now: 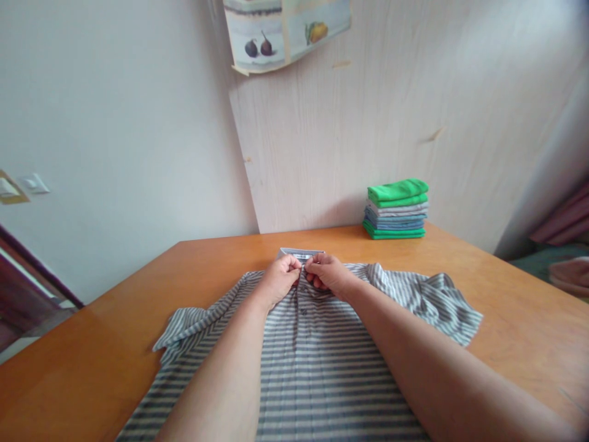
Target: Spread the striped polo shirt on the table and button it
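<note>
A grey-and-white striped polo shirt [317, 368] lies spread front side up, its collar pointing away from me and its short sleeves out to both sides. At the neck opening my left hand [281, 276] pinches the placket edge just below the collar. Close beside it, my right hand [329, 275] pinches the other side of the placket, fingers closed. The fingertips of both hands nearly meet. A dark button shows on the placket below them. Whether a button sits between the fingers is hidden. The left sleeve lies fairly flat; the right one is crumpled.
A wooden table [105, 344] carries the shirt. At its back right, against the wall panel, stands a stack of folded clothes [396, 210], green, grey and blue. A fruit picture [288, 34] hangs above. Reddish fabric [564, 215] is at the far right.
</note>
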Demonstrator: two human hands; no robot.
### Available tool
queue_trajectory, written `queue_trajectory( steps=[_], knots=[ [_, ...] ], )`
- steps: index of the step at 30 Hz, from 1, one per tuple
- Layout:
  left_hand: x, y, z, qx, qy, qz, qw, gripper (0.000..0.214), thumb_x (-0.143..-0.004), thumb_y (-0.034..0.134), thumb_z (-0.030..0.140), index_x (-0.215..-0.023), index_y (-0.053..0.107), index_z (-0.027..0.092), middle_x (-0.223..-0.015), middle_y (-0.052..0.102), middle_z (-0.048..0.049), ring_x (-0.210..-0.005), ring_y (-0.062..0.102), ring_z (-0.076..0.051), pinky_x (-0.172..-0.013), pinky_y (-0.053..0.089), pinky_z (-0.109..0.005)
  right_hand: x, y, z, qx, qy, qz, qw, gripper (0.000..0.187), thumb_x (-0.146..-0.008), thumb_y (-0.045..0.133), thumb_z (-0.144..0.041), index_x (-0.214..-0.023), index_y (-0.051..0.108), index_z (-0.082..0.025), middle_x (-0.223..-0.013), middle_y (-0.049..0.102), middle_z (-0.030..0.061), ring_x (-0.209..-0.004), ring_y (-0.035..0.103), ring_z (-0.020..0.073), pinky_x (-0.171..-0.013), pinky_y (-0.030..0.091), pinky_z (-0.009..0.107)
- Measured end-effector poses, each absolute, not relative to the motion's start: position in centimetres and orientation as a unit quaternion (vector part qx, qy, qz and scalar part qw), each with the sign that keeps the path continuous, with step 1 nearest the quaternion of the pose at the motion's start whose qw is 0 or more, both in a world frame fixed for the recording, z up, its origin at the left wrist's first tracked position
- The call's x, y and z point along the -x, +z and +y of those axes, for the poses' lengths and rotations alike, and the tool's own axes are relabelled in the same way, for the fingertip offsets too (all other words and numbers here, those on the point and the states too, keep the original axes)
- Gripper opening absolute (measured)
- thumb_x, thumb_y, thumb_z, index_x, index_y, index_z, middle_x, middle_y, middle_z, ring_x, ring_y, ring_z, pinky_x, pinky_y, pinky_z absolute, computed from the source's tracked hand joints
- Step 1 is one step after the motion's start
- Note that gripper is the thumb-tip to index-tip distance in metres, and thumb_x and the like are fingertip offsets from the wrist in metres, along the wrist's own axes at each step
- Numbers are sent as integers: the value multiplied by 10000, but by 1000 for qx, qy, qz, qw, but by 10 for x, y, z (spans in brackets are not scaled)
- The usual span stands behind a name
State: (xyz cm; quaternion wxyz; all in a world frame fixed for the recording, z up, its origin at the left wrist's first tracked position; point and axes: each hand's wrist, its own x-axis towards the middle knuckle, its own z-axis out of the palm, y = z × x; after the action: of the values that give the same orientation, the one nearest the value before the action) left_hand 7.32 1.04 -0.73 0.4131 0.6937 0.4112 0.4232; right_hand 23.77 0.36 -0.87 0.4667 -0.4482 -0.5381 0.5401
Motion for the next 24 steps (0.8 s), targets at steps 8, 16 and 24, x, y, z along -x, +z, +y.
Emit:
queue_trajectory(
  steps=[8,16,24],
  knots=[
    [-74,-3,9,-689,442,406,407,40,-773,613,195,-789,581,178,-661,558,37,-608,512,-106,-610,406,-222,-235,-4,-2,451,489,-566,487,86,-798,572,-132,-743,532,-183,-544,588,-43,-424,525,69,-372,336,139],
    [-73,-1,8,-674,445,420,414,59,-736,587,156,-788,577,181,-653,565,33,-599,525,-114,-589,404,-228,-237,-11,4,429,489,-587,481,37,-749,617,-166,-781,600,-171,-552,591,-41,-480,512,79,-453,392,159],
    [-75,2,4,-653,453,441,417,109,-735,625,221,-753,522,193,-635,540,48,-573,498,-109,-546,383,-218,-235,-21,12,456,355,-674,460,65,-730,619,-165,-790,638,-180,-586,609,-44,-539,533,97,-485,366,178]
  ],
)
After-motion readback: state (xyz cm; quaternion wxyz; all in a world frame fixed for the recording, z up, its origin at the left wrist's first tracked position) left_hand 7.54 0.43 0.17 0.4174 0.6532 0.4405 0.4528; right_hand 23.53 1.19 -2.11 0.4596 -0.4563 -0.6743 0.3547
